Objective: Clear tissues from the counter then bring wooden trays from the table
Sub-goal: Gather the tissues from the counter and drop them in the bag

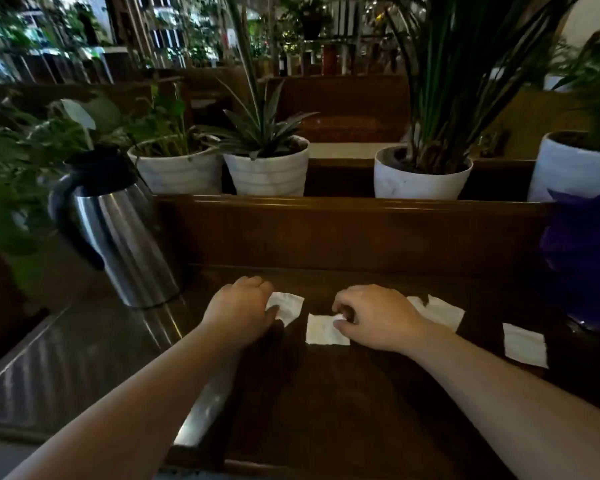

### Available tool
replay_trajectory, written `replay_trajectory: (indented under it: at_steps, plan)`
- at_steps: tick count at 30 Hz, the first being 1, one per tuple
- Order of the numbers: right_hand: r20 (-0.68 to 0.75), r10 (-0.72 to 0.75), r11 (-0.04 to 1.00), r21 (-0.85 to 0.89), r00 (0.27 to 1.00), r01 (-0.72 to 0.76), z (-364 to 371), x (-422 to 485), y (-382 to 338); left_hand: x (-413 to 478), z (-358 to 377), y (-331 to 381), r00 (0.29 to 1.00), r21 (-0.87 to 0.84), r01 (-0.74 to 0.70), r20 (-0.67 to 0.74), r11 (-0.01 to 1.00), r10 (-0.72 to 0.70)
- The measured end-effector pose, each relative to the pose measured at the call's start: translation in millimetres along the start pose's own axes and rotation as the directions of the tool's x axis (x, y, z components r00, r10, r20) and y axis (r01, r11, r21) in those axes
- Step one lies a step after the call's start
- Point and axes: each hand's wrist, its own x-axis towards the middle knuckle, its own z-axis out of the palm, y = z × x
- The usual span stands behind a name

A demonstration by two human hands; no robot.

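Several white tissues lie in a row on the dark wooden counter (326,403). My left hand (241,310) pinches the leftmost tissue (288,306) at its left edge. My right hand (374,317) pinches the right edge of the second tissue (321,329) between thumb and fingers. A third tissue (440,311) pokes out from behind my right hand. The fourth tissue (525,344) lies flat farther right, untouched. No wooden trays are in sight.
A steel thermos jug (118,237) with a black handle stands left of the tissues on a metal surface (66,358). White plant pots (267,171) line a raised ledge behind the counter. A purple object (582,258) stands at the right edge.
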Motion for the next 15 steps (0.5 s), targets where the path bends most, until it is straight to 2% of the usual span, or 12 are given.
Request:
replay_trajectory:
  at_steps: [6, 12, 15]
  plan:
    - [0.011, 0.111, 0.993, 0.043, 0.994, -0.112, 16.6, 13.8, -6.8, 28.7, 19.0, -14.7, 0.959, -0.006, -0.152, 0.242, 0.988, 0.149]
    - [0.000, 0.141, 0.989, 0.043, 0.990, -0.141, 30.8, 13.6, -9.9, 37.0, 28.3, -23.4, 0.925, 0.008, -0.306, 0.240, 0.952, 0.295]
    - [0.002, 0.134, 0.991, 0.018, 0.991, -0.134, 32.6, 15.3, -12.1, 34.5, 29.1, -25.6, 0.916, 0.006, -0.332, 0.240, 0.943, 0.320]
